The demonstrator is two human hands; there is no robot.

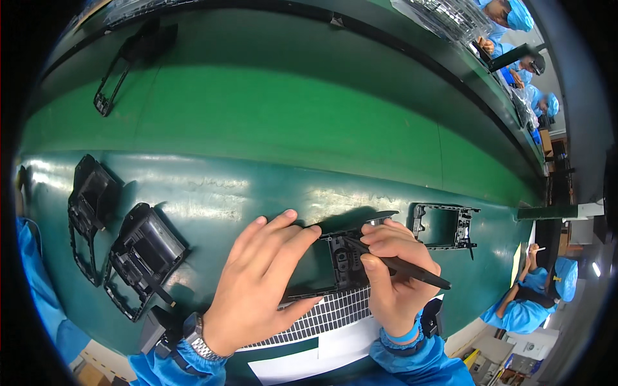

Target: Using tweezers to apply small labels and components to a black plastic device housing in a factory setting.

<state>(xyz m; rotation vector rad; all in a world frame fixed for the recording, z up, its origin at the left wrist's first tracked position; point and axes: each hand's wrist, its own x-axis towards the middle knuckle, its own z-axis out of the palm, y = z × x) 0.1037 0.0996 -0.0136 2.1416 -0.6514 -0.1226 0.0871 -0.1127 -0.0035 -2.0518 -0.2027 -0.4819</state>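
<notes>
A black plastic frame [347, 260] lies on the green table in front of me. My left hand [257, 276] spans it from the left, index finger at its far edge and thumb at its near edge. Pinched in my right hand [402, 270] is a slim black tool [418, 271], maybe tweezers, its tip down at the frame's inner block. A curved black part [380, 217] shows by the right fingertips; the fingers hide how it joins the frame. Under both hands lies a sheet with a grid of small dark pieces [322, 318].
Another black frame [444, 226] lies to the right. Two black housings [145, 257] [90, 199] sit at the left, and one more [122, 71] far left. White paper [309, 360] lies near me. A raised dark ledge [386, 45] runs along the back. People in blue work at the right.
</notes>
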